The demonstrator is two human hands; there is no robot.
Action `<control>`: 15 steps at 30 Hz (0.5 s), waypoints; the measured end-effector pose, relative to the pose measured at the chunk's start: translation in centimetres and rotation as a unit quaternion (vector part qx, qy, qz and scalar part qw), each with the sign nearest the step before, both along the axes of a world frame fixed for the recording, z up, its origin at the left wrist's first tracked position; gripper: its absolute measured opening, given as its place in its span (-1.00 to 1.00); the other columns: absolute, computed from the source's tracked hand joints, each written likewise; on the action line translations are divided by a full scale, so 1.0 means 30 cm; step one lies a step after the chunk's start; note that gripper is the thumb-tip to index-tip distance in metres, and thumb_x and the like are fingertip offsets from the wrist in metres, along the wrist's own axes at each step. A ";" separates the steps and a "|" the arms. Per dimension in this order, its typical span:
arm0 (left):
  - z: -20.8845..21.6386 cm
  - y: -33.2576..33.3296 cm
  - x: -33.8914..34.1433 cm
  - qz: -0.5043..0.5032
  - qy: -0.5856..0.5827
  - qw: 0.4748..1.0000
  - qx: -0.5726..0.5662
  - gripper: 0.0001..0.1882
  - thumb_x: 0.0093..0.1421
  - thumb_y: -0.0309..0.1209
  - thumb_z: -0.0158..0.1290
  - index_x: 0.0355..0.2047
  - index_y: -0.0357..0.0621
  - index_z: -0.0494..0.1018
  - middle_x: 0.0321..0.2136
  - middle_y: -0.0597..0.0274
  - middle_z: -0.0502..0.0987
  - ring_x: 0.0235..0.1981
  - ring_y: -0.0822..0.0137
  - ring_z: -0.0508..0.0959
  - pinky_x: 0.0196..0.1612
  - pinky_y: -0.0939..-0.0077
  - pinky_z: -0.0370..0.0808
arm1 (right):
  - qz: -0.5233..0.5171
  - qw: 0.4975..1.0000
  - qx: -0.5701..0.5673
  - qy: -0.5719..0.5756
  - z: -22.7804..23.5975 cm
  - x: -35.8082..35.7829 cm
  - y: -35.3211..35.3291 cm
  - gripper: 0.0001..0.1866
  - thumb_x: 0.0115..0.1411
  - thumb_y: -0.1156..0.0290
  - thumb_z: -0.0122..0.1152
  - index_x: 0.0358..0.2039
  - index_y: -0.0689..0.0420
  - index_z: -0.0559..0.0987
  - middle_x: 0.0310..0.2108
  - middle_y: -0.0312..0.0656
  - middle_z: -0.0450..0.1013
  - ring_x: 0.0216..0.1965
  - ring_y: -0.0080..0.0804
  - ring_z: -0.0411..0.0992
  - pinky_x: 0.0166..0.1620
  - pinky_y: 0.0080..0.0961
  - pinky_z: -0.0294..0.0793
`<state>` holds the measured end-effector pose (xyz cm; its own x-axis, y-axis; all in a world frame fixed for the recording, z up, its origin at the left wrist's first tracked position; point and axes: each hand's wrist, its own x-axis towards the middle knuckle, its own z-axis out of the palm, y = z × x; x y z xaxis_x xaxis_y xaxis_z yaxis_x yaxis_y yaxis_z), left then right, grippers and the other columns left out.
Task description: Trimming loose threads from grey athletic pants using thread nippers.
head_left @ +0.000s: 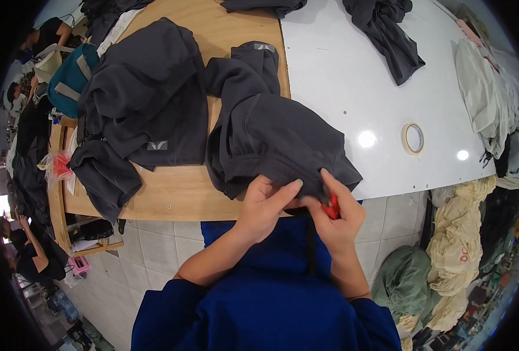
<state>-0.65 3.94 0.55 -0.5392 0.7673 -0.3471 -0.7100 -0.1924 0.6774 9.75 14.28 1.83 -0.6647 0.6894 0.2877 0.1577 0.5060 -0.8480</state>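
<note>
A dark grey garment (283, 128) with a gathered elastic waistband lies across the table's near edge in front of me. My left hand (262, 207) pinches its near edge between thumb and fingers. Close beside it, my right hand (340, 217) is closed around a small red-handled cutting tool, which looks like thread snips (332, 206). The index finger of that hand rests against the cloth. The blades are mostly hidden by the fingers and fabric.
More dark grey garments (148, 88) are piled left on the wooden tabletop (154, 202). On the white tabletop (341, 70) lie a tape roll (412, 139) and another dark garment (388, 41). Cream cloth bundles (461, 234) stand right. Other people (37, 257) are at far left.
</note>
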 end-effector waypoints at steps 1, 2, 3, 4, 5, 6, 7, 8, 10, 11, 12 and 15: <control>-0.003 -0.005 0.001 -0.009 0.039 0.999 -0.013 -0.78 0.23 -0.46 0.00 -0.11 -0.21 0.36 -0.26 0.26 0.51 -0.29 0.47 0.53 -0.26 0.60 0.51 | 0.000 1.000 0.000 -0.001 -0.011 -0.001 0.005 -0.68 -0.13 0.59 0.37 -0.29 0.27 0.56 -0.52 -0.14 0.49 -0.56 -0.47 0.46 -0.46 -0.66 0.40; -0.003 -0.007 -0.003 -0.009 0.039 0.999 -0.013 -0.78 0.23 -0.46 0.00 -0.11 -0.21 0.36 -0.26 0.26 0.51 -0.29 0.47 0.53 -0.26 0.60 0.51 | 0.002 0.999 0.044 0.016 -0.028 -0.003 0.011 -0.71 -0.13 0.61 0.35 -0.31 0.25 0.58 -0.57 -0.17 0.46 -0.61 -0.45 0.43 -0.50 -0.65 0.37; -0.002 -0.008 -0.009 -0.021 0.025 0.999 -0.010 -0.79 0.22 -0.45 0.01 -0.14 -0.20 0.37 -0.30 0.27 0.51 -0.33 0.50 0.52 -0.31 0.63 0.50 | 0.004 0.996 0.088 0.032 -0.035 -0.007 0.015 -0.74 -0.13 0.63 0.34 -0.34 0.24 0.59 -0.63 -0.19 0.44 -0.65 -0.43 0.39 -0.54 -0.64 0.33; -0.002 -0.008 -0.014 -0.032 0.012 0.999 -0.008 -0.81 0.21 -0.45 0.03 -0.17 -0.20 0.38 -0.33 0.29 0.51 -0.37 0.53 0.50 -0.36 0.67 0.48 | -0.008 0.992 0.118 0.042 -0.029 -0.013 0.015 -0.78 -0.16 0.63 0.33 -0.40 0.23 0.61 -0.71 -0.22 0.37 -0.72 -0.39 0.30 -0.61 -0.61 0.24; -0.005 -0.010 -0.018 -0.030 0.012 0.999 -0.009 -0.81 0.21 -0.45 0.03 -0.17 -0.20 0.38 -0.33 0.29 0.51 -0.37 0.53 0.50 -0.36 0.67 0.48 | -0.005 0.992 0.117 0.043 -0.020 -0.008 0.012 -0.78 -0.16 0.63 0.33 -0.40 0.23 0.61 -0.71 -0.22 0.37 -0.72 -0.39 0.30 -0.61 -0.61 0.24; -0.013 -0.011 -0.021 -0.015 0.023 0.999 -0.031 -0.81 0.21 -0.44 0.03 -0.17 -0.20 0.39 -0.35 0.30 0.51 -0.38 0.54 0.50 -0.38 0.68 0.46 | 0.001 0.990 0.139 0.039 -0.011 0.006 0.009 -0.78 -0.16 0.64 0.32 -0.40 0.23 0.61 -0.72 -0.22 0.35 -0.73 -0.40 0.28 -0.62 -0.59 0.22; -0.017 -0.013 -0.026 0.000 0.034 0.998 -0.053 -0.81 0.21 -0.43 0.04 -0.17 -0.19 0.40 -0.36 0.31 0.52 -0.40 0.56 0.49 -0.40 0.69 0.45 | 0.007 0.986 0.161 0.036 -0.005 0.015 0.004 -0.78 -0.17 0.64 0.31 -0.40 0.23 0.61 -0.73 -0.22 0.34 -0.74 -0.40 0.27 -0.63 -0.57 0.19; -0.019 -0.011 -0.030 0.001 0.034 0.998 -0.053 -0.81 0.21 -0.43 0.04 -0.17 -0.19 0.40 -0.36 0.31 0.52 -0.40 0.56 0.49 -0.40 0.69 0.45 | -0.008 0.985 0.165 0.054 -0.002 0.017 0.001 -0.86 -0.12 0.61 0.33 -0.47 0.19 0.60 -0.78 -0.28 0.25 -0.76 -0.48 0.16 -0.66 -0.58 0.06; -0.022 -0.006 -0.039 0.030 0.026 0.999 -0.031 -0.80 0.22 -0.43 0.03 -0.15 -0.18 0.40 -0.34 0.31 0.52 -0.41 0.57 0.48 -0.43 0.72 0.42 | 0.028 0.982 0.177 0.065 0.011 0.058 0.004 -0.86 -0.14 0.58 0.35 -0.48 0.18 0.60 -0.78 -0.29 0.25 -0.77 -0.47 0.17 -0.66 -0.58 0.06; -0.020 -0.003 -0.043 0.030 0.025 0.999 -0.030 -0.80 0.22 -0.43 0.03 -0.15 -0.18 0.40 -0.34 0.31 0.52 -0.41 0.57 0.48 -0.43 0.72 0.42 | 0.061 0.977 0.189 0.075 0.017 0.081 0.012 -0.85 -0.15 0.55 0.36 -0.48 0.17 0.61 -0.78 -0.30 0.25 -0.77 -0.47 0.17 -0.66 -0.57 0.05; -0.014 0.000 -0.047 0.034 0.021 0.999 -0.023 -0.79 0.23 -0.43 0.03 -0.14 -0.19 0.40 -0.32 0.31 0.52 -0.40 0.57 0.48 -0.42 0.72 0.43 | 0.127 0.964 0.210 0.097 0.019 0.096 0.026 -0.83 -0.18 0.48 0.39 -0.50 0.15 0.61 -0.80 -0.33 0.23 -0.77 -0.47 0.17 -0.67 -0.56 0.05; -0.003 0.005 -0.047 0.030 0.012 0.999 -0.015 -0.78 0.23 -0.43 0.02 -0.12 -0.19 0.40 -0.30 0.30 0.52 -0.38 0.57 0.49 -0.42 0.72 0.44 | 0.230 0.961 0.125 0.087 0.039 0.094 0.029 -0.80 -0.20 0.45 0.40 -0.49 0.15 0.61 -0.79 -0.34 0.22 -0.77 -0.44 0.17 -0.67 -0.57 0.05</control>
